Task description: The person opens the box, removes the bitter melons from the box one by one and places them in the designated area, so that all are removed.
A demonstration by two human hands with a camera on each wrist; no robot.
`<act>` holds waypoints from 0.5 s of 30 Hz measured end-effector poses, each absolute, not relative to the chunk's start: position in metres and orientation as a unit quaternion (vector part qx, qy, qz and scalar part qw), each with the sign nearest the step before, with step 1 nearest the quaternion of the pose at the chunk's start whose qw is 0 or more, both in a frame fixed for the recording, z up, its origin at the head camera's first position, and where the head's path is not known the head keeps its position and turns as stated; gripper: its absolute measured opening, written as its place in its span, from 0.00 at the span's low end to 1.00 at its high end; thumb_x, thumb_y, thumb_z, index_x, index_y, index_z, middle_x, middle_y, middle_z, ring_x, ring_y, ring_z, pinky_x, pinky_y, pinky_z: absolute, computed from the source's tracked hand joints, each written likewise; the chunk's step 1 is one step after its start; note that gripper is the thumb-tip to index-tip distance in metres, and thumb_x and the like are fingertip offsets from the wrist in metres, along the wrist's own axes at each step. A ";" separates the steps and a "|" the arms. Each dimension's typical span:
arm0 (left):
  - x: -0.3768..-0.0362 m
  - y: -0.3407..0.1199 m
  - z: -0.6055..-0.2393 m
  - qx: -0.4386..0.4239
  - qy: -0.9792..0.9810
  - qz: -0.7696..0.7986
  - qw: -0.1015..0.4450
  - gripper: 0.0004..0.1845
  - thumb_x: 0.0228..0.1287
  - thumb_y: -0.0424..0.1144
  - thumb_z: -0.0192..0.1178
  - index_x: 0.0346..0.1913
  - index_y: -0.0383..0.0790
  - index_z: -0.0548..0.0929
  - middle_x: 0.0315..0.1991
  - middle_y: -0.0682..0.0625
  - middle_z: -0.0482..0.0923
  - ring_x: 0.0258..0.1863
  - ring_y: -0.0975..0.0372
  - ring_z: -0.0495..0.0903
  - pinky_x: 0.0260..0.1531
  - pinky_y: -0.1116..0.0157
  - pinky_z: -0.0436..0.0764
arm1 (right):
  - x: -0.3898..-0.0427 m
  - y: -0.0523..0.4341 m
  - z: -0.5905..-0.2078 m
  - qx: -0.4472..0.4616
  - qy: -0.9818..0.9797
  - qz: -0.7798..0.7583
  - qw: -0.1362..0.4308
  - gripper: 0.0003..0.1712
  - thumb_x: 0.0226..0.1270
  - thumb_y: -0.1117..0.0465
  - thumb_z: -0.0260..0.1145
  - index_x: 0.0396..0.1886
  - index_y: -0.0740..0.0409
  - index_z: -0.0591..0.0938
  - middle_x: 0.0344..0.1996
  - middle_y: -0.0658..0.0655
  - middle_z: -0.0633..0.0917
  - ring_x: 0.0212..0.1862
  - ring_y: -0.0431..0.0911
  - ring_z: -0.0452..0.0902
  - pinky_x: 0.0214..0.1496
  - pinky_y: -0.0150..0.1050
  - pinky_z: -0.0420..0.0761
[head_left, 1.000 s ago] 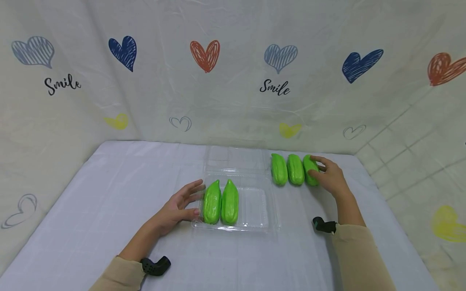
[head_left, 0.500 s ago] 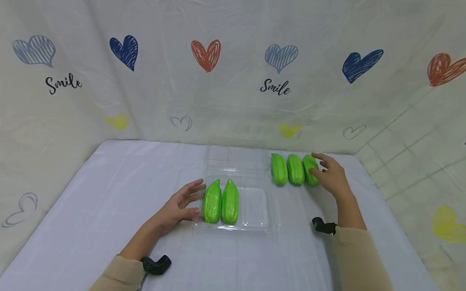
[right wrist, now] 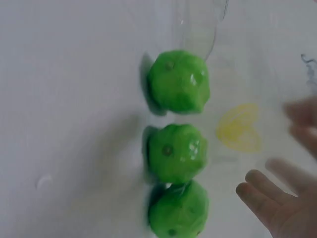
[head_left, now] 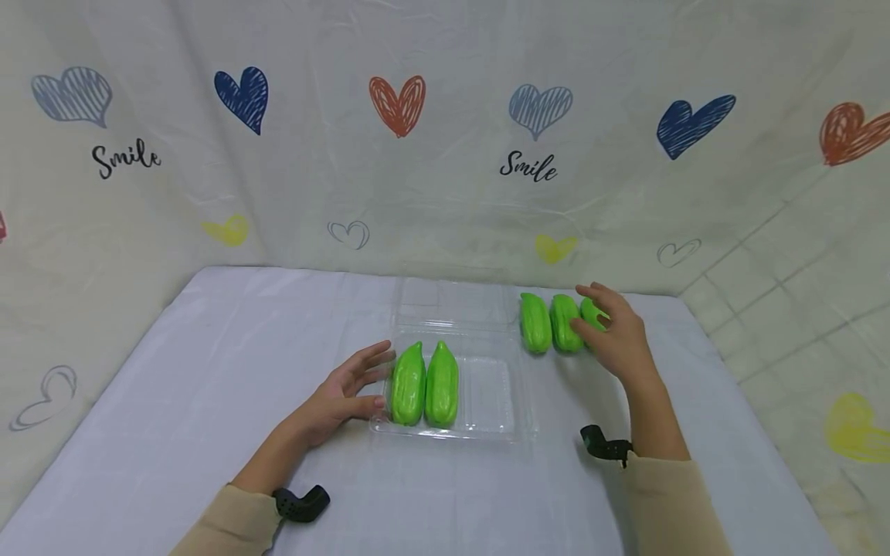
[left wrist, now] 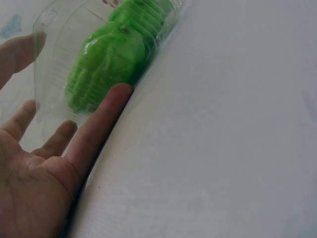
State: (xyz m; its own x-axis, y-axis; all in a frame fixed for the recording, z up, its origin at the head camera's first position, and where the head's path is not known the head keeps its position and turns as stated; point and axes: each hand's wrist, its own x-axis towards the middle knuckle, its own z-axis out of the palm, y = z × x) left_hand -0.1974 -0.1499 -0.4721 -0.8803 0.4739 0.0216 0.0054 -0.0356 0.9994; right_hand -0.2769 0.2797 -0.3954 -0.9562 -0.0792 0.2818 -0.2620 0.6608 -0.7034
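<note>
In the head view a clear plastic clamshell box (head_left: 487, 394) lies with its lid folded back. Two green ribbed gourds (head_left: 441, 386), pointed at the far end, lie side by side in its left half. My left hand (head_left: 341, 398) rests its straight, spread fingers against the box's left side; the left wrist view shows a fingertip (left wrist: 119, 91) at the clear wall. Three more such gourds stand in a row right of the lid: one nearest it (head_left: 535, 323), a middle one (right wrist: 177, 152) and an outer one (right wrist: 179, 210). My right hand (head_left: 619, 332) hovers over the outer two, fingers spread, holding nothing.
White cloth (head_left: 445, 502) covers the table. The transparent lid (head_left: 452, 305) reaches toward the back wall sheet (head_left: 452, 193), which is printed with hearts. A black wrist camera (head_left: 302, 503) sits on the left wrist, another (head_left: 605, 444) on the right.
My right hand has come away from the outer gourd and shifted left and up, now overlapping the middle one in the head view. The left hand stays at the box.
</note>
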 end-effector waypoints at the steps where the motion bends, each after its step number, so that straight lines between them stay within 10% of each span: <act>1: -0.197 -0.150 -0.472 0.179 0.673 0.697 0.168 0.42 0.56 0.31 0.61 0.71 0.53 0.52 0.70 0.50 0.51 0.67 0.54 0.55 0.57 0.52 0.67 | -0.275 0.277 -0.394 0.098 -0.903 0.401 0.116 0.28 0.61 0.57 0.63 0.63 0.49 0.71 0.67 0.52 0.62 0.65 0.55 0.60 0.58 0.53 0.68; 15: -0.198 -0.149 -0.473 0.181 0.675 0.696 0.167 0.42 0.56 0.31 0.61 0.71 0.55 0.53 0.70 0.48 0.51 0.67 0.53 0.55 0.56 0.51 0.67 | -0.243 0.231 -0.379 0.175 -0.883 0.420 0.114 0.30 0.59 0.57 0.66 0.62 0.41 0.70 0.65 0.46 0.63 0.65 0.46 0.60 0.54 0.51 0.73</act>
